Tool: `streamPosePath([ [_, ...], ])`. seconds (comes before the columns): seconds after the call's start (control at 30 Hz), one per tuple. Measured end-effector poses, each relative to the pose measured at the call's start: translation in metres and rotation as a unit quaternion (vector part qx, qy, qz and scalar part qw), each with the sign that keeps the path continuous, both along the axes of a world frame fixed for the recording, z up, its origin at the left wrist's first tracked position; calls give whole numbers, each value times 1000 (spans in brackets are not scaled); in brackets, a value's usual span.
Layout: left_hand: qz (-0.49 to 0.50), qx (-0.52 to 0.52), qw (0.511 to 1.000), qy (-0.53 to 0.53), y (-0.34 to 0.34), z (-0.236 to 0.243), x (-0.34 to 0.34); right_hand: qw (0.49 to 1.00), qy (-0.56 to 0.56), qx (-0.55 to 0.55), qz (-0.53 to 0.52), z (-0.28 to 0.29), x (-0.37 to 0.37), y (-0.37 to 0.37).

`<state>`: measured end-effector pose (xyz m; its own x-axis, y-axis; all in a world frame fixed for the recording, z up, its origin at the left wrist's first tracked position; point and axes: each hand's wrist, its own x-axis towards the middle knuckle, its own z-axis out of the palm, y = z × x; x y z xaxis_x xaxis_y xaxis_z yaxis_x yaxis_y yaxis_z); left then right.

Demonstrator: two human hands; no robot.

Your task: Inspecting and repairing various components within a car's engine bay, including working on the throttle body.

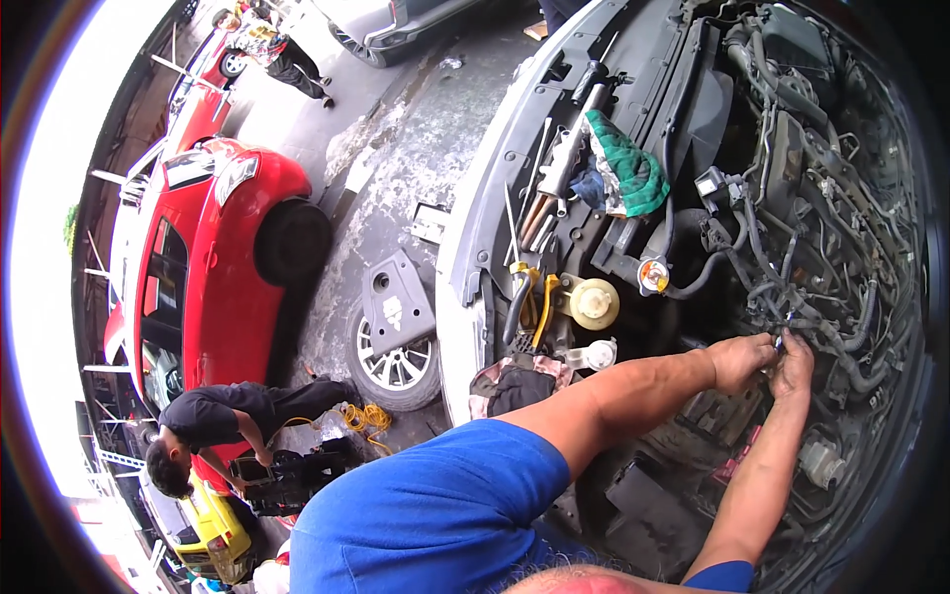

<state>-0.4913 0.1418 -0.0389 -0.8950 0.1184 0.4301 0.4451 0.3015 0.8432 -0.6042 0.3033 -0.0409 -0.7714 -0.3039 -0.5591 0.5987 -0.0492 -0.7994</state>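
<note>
Deep in the engine bay, my left hand (740, 363) and my right hand (793, 366) meet, nearly touching. The fingers of both are closed around a small, slim object (779, 345) with a bluish glint, too small and covered to name. Just beyond my fingertips lies a tangle of wiring and hoses (792, 302). A curved black hose (866, 374) runs to the right of my right hand. Below my hands sits a dusty metal part (720, 414). Farther left are a radiator cap (653, 276) and a yellowish reservoir with a round cap (594, 303).
Tools, a green cloth (633, 173) and yellow-handled pliers (546, 309) lie along the car's front edge. A dark rag (520, 388) rests nearby. On the floor, an engine cover (396, 302) lies on a wheel (396, 371). A co-worker (223, 421) bends beside a red car (223, 257).
</note>
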Motion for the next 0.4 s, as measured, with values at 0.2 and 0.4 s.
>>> streamPosePath([
  [0.2,-61,-126,987,-84,-11,29,-17,1000,0,-19,-18,17,0,-9],
  [0.4,-118,-295,927,-200,36,89,-40,992,52,111,28,13,-6,21],
])
